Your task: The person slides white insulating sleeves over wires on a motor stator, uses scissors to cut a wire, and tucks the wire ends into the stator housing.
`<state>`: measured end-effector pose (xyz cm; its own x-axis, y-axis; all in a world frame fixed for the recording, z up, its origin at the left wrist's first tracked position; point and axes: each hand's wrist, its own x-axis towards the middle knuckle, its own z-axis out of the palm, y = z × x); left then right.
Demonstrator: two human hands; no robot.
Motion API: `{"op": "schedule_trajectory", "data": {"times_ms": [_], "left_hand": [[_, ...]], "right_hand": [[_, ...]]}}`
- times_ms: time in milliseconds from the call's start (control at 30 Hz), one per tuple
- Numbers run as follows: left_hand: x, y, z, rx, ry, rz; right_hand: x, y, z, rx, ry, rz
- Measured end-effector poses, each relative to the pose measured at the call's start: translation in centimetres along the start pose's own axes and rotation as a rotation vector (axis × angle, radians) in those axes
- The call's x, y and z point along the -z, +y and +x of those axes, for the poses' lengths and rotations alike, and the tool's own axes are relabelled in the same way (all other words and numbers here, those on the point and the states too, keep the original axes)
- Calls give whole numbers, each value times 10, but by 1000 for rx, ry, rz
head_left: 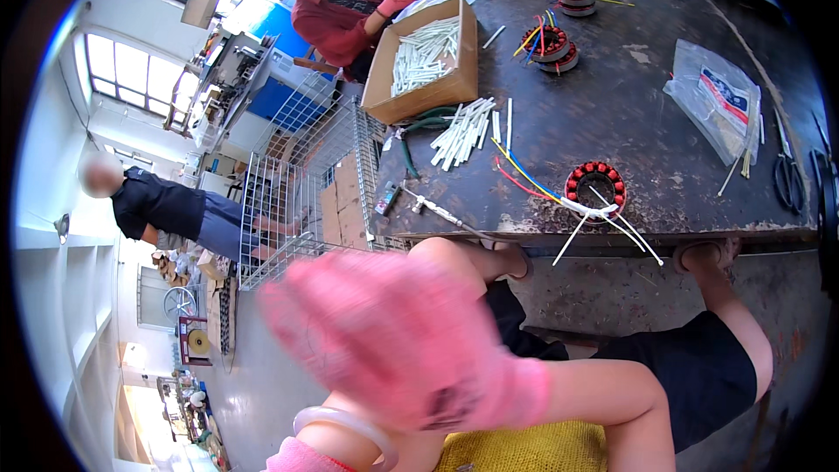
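- Basically, stator (619, 188) sat alone at the front edge of the bench (642, 140), straight ahead of the seat, nobody's hand on it. Probably parked there for easy reach.
- Right hand (384, 332), pink glove, was up in front of the lap, well apart from the stator. Too blurred to read the fingers: couldn't tell whether the grip was wide, narrow or on something.
- The left hand was mostly cut off by the bottom edge, only a pink glove cuff (301, 457) showing past the bracelet (350, 424). Grip couldn't be told either.
- Loose white tubes (463, 131) lay in a heap beside the cardboard box (468, 44) of more tubes; likely tipped out so single ones could be picked up quickly.
- Green-handled pliers (409, 157) and a white corded tool (433, 207) were left of the stator, presumably put down within arm's reach.
- Stator looked like a flat ring, open side up, red coil segments around a dark bore.
- Blue, yellow and red leads (533, 183) fanned to the upper left from a white-wrapped bundle (584, 207) lying across the rim.
- Thin white strands splayed out of that bundle, some ends past the bench edge, apparently untrimmed.
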<state>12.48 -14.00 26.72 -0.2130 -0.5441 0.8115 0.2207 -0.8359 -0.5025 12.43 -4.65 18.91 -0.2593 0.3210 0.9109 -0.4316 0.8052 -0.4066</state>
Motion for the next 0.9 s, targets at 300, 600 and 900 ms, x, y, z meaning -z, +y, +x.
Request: {"op": "schedule_trajectory", "data": {"times_ms": [300,600,900], "left_hand": [[-11,3,4,-58,-28,-6],[-10,-4,3,-73,-39,12],[105,-30,-68,591,-429,1090]], "right_hand": [[-14,41,-30,-110,-308,-223],[11,24,-14,-49,-230,-96],[220,121,-79,-649,100,-539]]}}
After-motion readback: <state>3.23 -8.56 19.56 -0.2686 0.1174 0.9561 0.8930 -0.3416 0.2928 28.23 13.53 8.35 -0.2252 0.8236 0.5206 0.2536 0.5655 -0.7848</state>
